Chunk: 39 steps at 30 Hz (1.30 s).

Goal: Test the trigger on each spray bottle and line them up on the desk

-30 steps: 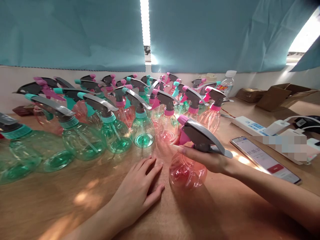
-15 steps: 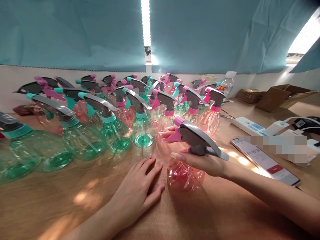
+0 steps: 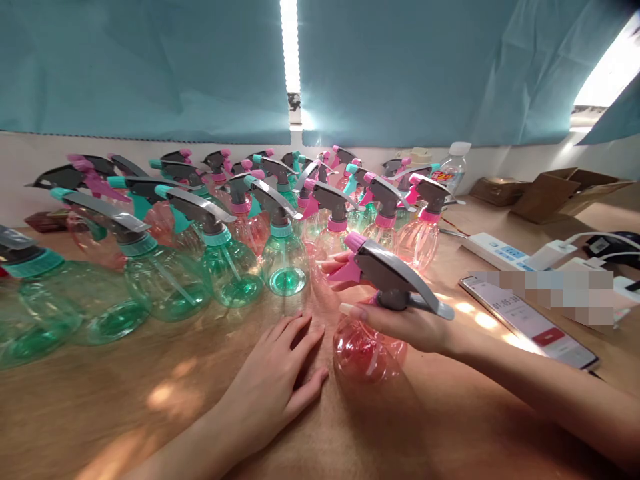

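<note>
My right hand (image 3: 400, 323) is wrapped around the neck of a pink see-through spray bottle (image 3: 367, 350), with the thumb on the near side and fingertips showing behind the pink trigger. The bottle's grey spray head points to the left and away from me, and its dip tube shows through the body. Left of that bottle, my left hand (image 3: 280, 373) lies palm down on the wooden table (image 3: 165, 427), fingers stretched and slightly apart, holding nothing. Just beyond its fingertips stands a green spray bottle (image 3: 284, 263) with a turquoise collar.
Several more green and pink spray bottles (image 3: 233, 267) stand crowded across the back and left. At right are a phone (image 3: 525, 323), a white power strip (image 3: 500, 252) with plugs and cables, an open cardboard box (image 3: 555, 197) and a clear bottle with a white cap (image 3: 457, 163).
Very little differs. The held spray bottle has shifted a touch to the left with my right hand, and my left hand stays flat in the same place.
</note>
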Each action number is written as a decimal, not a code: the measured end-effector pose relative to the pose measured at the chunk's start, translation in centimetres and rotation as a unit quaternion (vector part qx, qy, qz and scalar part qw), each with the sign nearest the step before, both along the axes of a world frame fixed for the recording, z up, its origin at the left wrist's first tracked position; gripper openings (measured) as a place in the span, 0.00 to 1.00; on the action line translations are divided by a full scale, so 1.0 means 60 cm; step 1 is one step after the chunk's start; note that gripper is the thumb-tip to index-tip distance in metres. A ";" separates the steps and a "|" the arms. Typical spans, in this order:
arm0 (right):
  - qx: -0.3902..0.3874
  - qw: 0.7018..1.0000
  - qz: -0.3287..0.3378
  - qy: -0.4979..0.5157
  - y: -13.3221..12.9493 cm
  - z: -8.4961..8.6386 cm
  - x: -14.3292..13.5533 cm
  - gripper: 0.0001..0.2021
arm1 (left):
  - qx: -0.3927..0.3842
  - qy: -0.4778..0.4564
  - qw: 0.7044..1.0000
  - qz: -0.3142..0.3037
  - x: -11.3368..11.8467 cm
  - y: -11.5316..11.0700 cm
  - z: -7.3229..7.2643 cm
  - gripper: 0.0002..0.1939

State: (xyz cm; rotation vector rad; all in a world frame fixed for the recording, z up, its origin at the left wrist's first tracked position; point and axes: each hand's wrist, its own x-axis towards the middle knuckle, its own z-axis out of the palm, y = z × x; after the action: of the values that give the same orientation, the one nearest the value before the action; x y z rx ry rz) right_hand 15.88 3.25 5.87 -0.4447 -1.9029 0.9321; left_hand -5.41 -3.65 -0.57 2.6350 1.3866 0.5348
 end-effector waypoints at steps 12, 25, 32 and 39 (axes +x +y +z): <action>-0.056 0.997 -0.035 -0.045 -0.007 0.017 -0.005 0.23 | 0.002 -0.007 1.000 -0.002 0.001 0.000 0.004 0.21; -0.038 0.997 -0.044 -0.042 -0.004 0.008 0.003 0.22 | -0.001 -0.002 1.000 -0.005 -0.001 0.001 0.004 0.20; -0.047 0.995 -0.049 -0.075 0.000 0.000 0.008 0.20 | 0.002 -0.001 1.000 -0.005 -0.005 0.000 0.000 0.21; -0.026 0.994 -0.037 -0.104 0.020 -0.002 0.022 0.24 | 0.000 0.017 1.000 -0.002 -0.004 0.001 0.008 0.21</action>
State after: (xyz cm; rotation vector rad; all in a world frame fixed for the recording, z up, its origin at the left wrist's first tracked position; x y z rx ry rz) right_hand 17.18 4.48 5.76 -0.6599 -2.0372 0.9178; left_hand -5.64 -3.58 -0.08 2.6573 1.3911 0.4921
